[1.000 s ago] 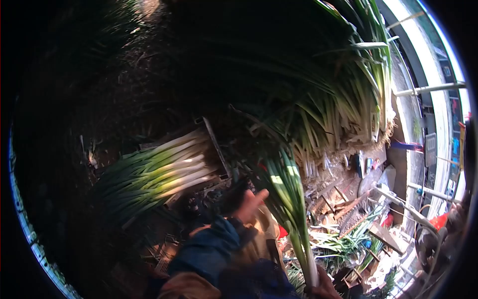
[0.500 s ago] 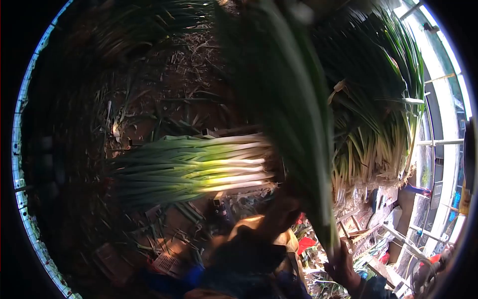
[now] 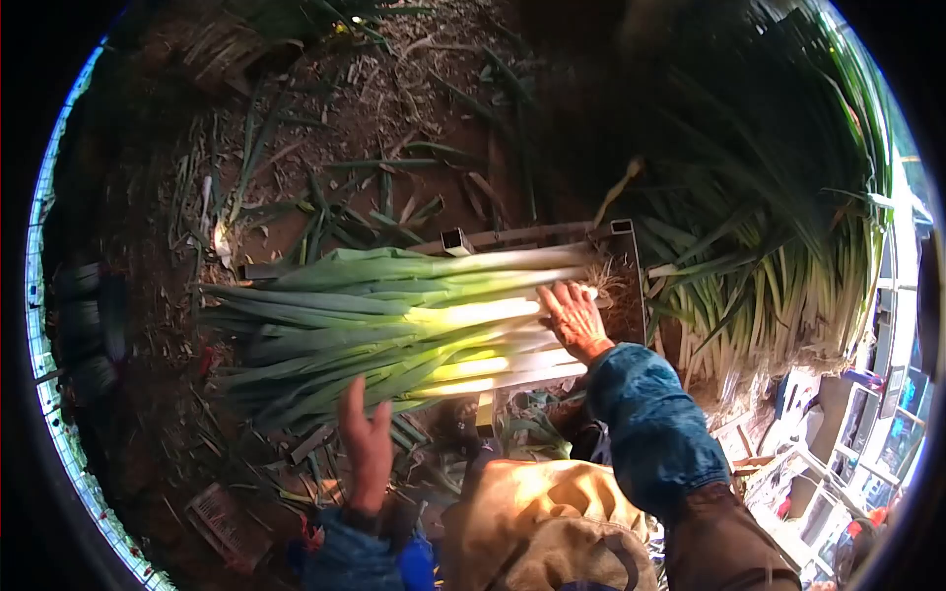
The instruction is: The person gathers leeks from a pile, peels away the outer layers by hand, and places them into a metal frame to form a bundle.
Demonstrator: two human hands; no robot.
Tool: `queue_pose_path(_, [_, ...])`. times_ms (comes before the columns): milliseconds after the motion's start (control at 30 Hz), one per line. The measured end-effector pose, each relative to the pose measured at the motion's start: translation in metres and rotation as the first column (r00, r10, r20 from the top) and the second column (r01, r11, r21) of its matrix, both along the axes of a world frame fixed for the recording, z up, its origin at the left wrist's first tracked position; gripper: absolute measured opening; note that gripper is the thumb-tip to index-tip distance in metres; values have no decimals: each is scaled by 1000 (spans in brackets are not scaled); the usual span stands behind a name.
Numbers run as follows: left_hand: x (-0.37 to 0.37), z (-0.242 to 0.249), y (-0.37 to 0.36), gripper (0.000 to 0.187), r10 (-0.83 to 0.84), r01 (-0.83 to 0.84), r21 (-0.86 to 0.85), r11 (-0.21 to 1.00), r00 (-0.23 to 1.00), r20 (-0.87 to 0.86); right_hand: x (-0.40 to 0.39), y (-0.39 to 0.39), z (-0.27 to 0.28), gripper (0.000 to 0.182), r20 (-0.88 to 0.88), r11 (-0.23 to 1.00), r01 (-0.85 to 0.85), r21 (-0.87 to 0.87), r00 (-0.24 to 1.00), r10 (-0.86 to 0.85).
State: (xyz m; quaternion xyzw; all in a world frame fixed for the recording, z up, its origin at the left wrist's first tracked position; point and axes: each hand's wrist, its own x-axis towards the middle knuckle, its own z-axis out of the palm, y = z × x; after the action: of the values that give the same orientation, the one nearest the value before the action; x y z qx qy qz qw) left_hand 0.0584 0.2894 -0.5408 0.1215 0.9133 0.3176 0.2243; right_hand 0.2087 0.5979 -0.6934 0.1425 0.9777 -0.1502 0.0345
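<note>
A row of leeks (image 3: 394, 305) lies across a low metal-framed stand, green leaves to the left and white root ends to the right. My right hand (image 3: 574, 317) is at the white ends, its fingers closed over a leek stalk close to the roots (image 3: 613, 281). The undersides of those fingers are hidden. Below the leaves, toward me, my left hand (image 3: 367, 443) hovers with thumb and fingers apart and nothing in it.
A big heap of leeks (image 3: 778, 266) stands at the right. Square metal tube ends (image 3: 455, 241) stick up at the stand's far side. Loose leaves and scraps litter the soil (image 3: 414, 108) beyond. A tan cloth (image 3: 552, 502) lies over my lap; a crate (image 3: 227, 522) sits lower left.
The leek bunch raised before the camera is gone from there. My right hand has moved up and left onto the row's root ends; my left hand now shows open near the leaves.
</note>
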Motion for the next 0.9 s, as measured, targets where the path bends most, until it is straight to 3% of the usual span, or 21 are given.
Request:
queue_pose_path(33, [-2,-12,15,60,-252,227,-123,966,932,-259,1,4,3,55,3,1000,1,-29,1000,-1])
queue_pose_path(133, [-9,-60,67,72,-565,485,-292,824,743,-358,8,7,3,46,-4,1000,-25,-7,1000,25])
queue_pose_path(233, [-27,-147,68,70,-722,561,-457,690,576,-383,3,13,-12,42,-23,1000,-25,-18,999,25])
queue_pose_path(367, [-53,-157,94,47,-727,555,-473,684,576,-375,-17,30,-20,33,83,989,-63,-135,994,74])
queue_pose_path(433, [-54,-140,94,42,-732,563,-467,681,507,-456,-6,36,-17,30,43,985,-121,-125,991,128])
queue_pose_path(500, [-54,-114,88,36,-786,606,-502,617,512,-347,0,40,2,31,-93,972,-171,-160,983,158])
queue_pose_path(533, [-57,-103,90,28,-747,611,-436,661,474,-466,0,40,11,32,-98,972,-174,-160,982,160])
queue_pose_path(600, [-62,-78,99,24,-730,587,-443,678,462,-504,-2,48,29,40,-67,978,-183,-99,982,177])
queue_pose_path(667, [-71,-57,112,21,-705,574,-434,695,421,-571,-13,64,24,42,-158,981,-189,-53,971,178])
queue_pose_path(767, [-81,-81,124,38,-734,484,-553,679,418,-535,-29,83,1,40,-194,992,-121,-27,974,113])
queue_pose_path(833, [-82,-114,132,40,-729,447,-577,684,465,-503,-26,87,-26,43,-32,999,20,-42,999,-22])
queue_pose_path(867, [-82,-140,133,46,-724,445,-573,688,475,-500,-19,85,-46,46,26,982,89,-167,996,-86])
queue_pose_path(900, [-82,-159,134,52,-718,442,-568,694,487,-497,-12,81,-72,50,-96,994,57,-90,993,-65])
